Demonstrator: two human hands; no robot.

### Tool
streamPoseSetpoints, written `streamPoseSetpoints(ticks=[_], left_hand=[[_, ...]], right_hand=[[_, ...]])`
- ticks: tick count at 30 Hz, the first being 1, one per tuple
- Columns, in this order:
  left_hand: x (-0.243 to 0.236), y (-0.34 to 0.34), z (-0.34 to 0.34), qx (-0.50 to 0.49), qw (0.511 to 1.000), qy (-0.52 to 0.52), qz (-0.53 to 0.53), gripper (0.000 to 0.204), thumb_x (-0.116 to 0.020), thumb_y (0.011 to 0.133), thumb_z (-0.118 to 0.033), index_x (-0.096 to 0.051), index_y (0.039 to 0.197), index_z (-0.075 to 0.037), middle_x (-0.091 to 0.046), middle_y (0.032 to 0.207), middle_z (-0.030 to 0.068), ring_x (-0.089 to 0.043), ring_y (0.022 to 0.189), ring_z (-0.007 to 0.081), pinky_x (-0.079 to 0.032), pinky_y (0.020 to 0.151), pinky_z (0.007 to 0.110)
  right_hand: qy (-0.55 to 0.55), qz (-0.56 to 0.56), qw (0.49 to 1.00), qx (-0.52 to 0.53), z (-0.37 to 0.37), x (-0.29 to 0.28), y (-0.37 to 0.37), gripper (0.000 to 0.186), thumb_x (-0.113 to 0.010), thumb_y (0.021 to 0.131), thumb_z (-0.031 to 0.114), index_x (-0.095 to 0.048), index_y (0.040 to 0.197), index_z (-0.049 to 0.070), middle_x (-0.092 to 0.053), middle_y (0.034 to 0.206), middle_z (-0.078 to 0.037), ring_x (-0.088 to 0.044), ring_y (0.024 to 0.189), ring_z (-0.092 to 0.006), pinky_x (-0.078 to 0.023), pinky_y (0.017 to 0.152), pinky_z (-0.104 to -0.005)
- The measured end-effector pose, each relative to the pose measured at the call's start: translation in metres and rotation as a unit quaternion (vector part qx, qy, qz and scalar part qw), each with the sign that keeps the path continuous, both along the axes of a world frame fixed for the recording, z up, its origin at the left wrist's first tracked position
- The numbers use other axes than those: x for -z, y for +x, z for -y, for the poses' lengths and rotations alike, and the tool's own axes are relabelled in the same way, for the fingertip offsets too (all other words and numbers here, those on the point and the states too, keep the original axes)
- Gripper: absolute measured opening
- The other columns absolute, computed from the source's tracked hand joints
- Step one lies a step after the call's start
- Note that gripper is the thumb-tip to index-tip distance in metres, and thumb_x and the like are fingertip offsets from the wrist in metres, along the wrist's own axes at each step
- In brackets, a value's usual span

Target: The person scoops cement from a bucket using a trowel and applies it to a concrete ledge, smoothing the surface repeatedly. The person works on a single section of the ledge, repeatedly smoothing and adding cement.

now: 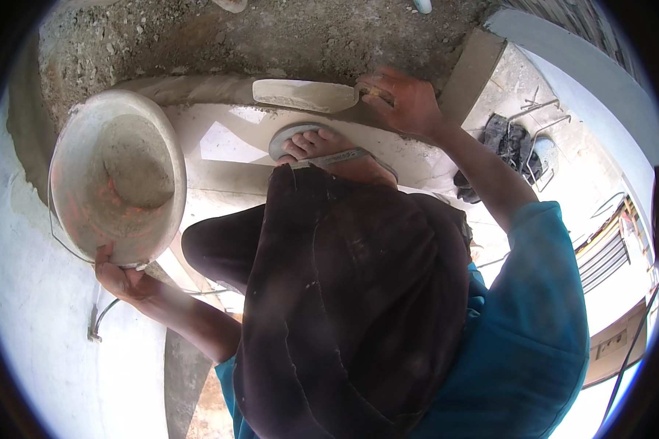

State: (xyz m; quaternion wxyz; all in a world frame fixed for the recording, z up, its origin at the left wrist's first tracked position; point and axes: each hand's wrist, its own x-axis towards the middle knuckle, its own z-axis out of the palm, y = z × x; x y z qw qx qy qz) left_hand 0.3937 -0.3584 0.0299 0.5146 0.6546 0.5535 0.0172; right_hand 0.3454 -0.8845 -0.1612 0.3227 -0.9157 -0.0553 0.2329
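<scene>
My left hand [121,279] grips the near rim of a mortar-smeared bucket [170,143], thumb over the edge. The bucket tilts so that its inside faces me; a grey layer coats its bottom and orange marks streak the wall. A thin wire handle [55,233] hangs along its left side. My right hand [404,102] is closed around the handle of a trowel [304,95]. The long, pale, mortar-coated blade points left and lies along a wet grey mortar strip [198,89] on the ledge edge.
Rough gravelly ground [271,40] stretches beyond the ledge. My sandalled foot [315,144] rests just behind the trowel blade. A white wall [44,307] rises at the left, with a cable [104,314] coming from it. At the right lie black cloth [501,150] and bent metal rods [538,135].
</scene>
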Motion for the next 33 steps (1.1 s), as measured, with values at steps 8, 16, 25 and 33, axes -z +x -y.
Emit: streamPoseSetpoints(ticks=[8,16,25,33], left_hand=[[-0.006,0.002,0.014,-0.009,1.000,-0.008,0.000,0.063,-0.051,0.087,-0.006,-0.035,0.144,0.016,-0.053,0.134,0.0281,-0.062,0.117,0.0429,-0.059,0.094,0.056],[0.007,-0.010,-0.022,0.027,1.000,0.012,0.007,0.058,-0.050,0.085,-0.003,-0.040,0.138,0.019,-0.054,0.133,0.0293,-0.062,0.118,0.0421,-0.059,0.094,0.054],[0.012,-0.012,-0.011,-0.006,0.999,-0.010,0.031,0.054,-0.048,0.088,-0.002,-0.041,0.137,0.019,-0.055,0.132,0.0289,-0.063,0.116,0.0405,-0.060,0.092,0.053],[0.017,-0.019,-0.037,0.001,0.999,-0.030,0.026,0.056,-0.050,0.087,-0.003,-0.041,0.137,0.019,-0.056,0.132,0.0283,-0.063,0.115,0.0406,-0.060,0.092,0.053]], right_hand=[[-0.096,-0.087,0.991,0.012,0.049,-0.014,0.007,0.035,-0.065,0.094,0.038,-0.067,0.128,0.028,-0.066,0.132,-0.001,-0.068,0.109,-0.0315,-0.057,0.091,-0.0452],[-0.168,-0.144,0.975,0.031,0.069,-0.051,0.002,0.035,-0.071,0.091,0.032,-0.069,0.124,0.020,-0.068,0.117,-0.009,-0.068,0.107,-0.0334,-0.055,0.088,-0.0460],[-0.252,-0.112,0.961,0.008,0.067,-0.054,-0.020,0.028,-0.065,0.092,0.031,-0.071,0.119,0.024,-0.066,0.116,-0.003,-0.069,0.105,-0.0274,-0.057,0.086,-0.0466],[-0.276,-0.075,0.957,-0.052,0.060,-0.028,-0.045,0.027,-0.067,0.092,0.028,-0.069,0.117,0.019,-0.061,0.109,-0.005,-0.065,0.111,-0.0261,-0.055,0.087,-0.0492]])
